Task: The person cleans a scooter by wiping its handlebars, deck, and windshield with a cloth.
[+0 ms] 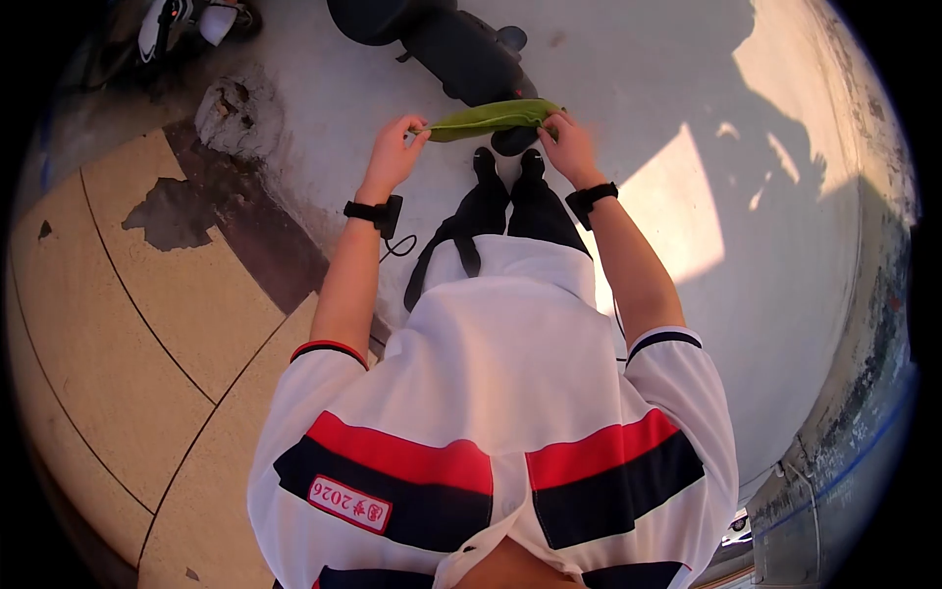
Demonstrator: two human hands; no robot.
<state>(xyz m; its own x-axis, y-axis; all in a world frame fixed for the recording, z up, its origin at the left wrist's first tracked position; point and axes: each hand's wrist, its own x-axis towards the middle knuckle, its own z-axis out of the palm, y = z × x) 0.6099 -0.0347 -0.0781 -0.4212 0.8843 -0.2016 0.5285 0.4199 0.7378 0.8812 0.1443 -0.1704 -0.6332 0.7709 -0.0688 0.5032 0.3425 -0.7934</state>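
Observation:
A green cloth (491,119) is stretched out sideways in front of me, gathered into a long narrow strip with folds along it. My left hand (398,147) pinches its left end between thumb and fingers. At the other end, my right hand (568,145) pinches the cloth near its corner. Both arms reach forward, and the cloth hangs in the air beyond my shoes (531,165). A black strap with a small box (386,214) is on my left wrist, and another black strap (590,199) is on my right.
Just past the cloth is a dark scooter-like vehicle (461,54), partly cut off by the frame. Another white and black vehicle (172,25) stands at the upper left. A rough grey lump (237,116) sits by tan paving (128,324). A wall (863,412) runs along the right.

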